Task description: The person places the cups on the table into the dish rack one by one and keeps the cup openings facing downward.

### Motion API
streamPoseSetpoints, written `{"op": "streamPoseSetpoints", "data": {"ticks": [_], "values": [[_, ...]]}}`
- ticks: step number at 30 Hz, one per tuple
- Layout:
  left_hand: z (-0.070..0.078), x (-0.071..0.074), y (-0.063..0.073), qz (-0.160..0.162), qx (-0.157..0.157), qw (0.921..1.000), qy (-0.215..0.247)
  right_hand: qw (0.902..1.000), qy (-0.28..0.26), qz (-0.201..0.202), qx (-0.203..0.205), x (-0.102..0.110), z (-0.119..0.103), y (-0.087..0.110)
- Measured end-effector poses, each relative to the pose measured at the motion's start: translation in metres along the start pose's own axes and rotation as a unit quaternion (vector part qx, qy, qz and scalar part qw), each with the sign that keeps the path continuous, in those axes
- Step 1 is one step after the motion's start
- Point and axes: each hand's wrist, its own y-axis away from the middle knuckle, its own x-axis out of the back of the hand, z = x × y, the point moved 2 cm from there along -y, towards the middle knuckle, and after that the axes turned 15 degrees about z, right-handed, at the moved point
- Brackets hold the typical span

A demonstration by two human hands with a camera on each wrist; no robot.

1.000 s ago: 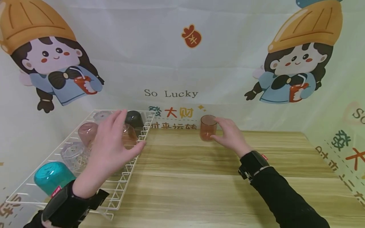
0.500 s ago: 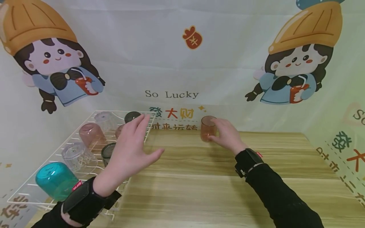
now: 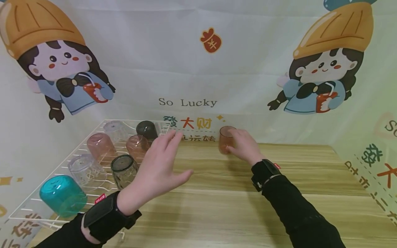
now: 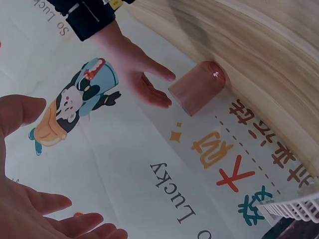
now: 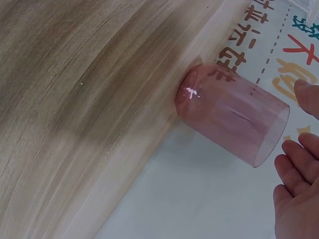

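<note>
A clear pink glass (image 3: pixel 226 140) stands upright near the back edge of the wooden table. My right hand (image 3: pixel 246 147) is just right of it, thumb and fingers spread near its side. In the right wrist view a gap shows between the fingers and the rim of the pink glass (image 5: pixel 232 114). My left hand (image 3: pixel 159 168) hovers with thumb and fingers apart, right of a white wire rack (image 3: pixel 23 206), and holds nothing. In the left wrist view its fingers (image 4: pixel 45 201) look relaxed, well away from the glass.
Upside-down cups fill the rack: a teal cup (image 3: pixel 62 195), a clear glass (image 3: pixel 85 168), a pink glass (image 3: pixel 100 148), a smoky grey glass (image 3: pixel 123 168), a dark cup (image 3: pixel 146 130) and others. A printed cloth (image 3: pixel 186 62) hangs behind the wooden table (image 3: pixel 211 213).
My left hand has moved right, away from over the rack, uncovering several glasses. My right hand has shifted slightly left at the pink glass, which stays in place.
</note>
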Motion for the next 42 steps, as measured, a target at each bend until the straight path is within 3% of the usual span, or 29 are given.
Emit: {"op": "streamPoseSetpoints", "data": {"ticks": [19, 24, 30, 42], "values": [[0.019, -0.009, -0.001, -0.031, -0.030, 0.9985, 0.034, 0.9974, 0.056, 0.005, 0.044, -0.019, 0.001, -0.001], [0.022, -0.010, -0.001, -0.032, -0.037, 0.9983, 0.030, 0.9934, 0.093, 0.036, 0.058, -0.022, 0.001, 0.001], [0.025, -0.011, 0.000, -0.040, -0.032, 0.9972, 0.054, 0.9894, 0.119, 0.074, 0.037, -0.019, 0.002, 0.004], [0.036, -0.014, -0.002, -0.052, -0.021, 0.9909, 0.122, 0.9890, 0.071, 0.130, 0.000, -0.008, 0.009, 0.017]]}}
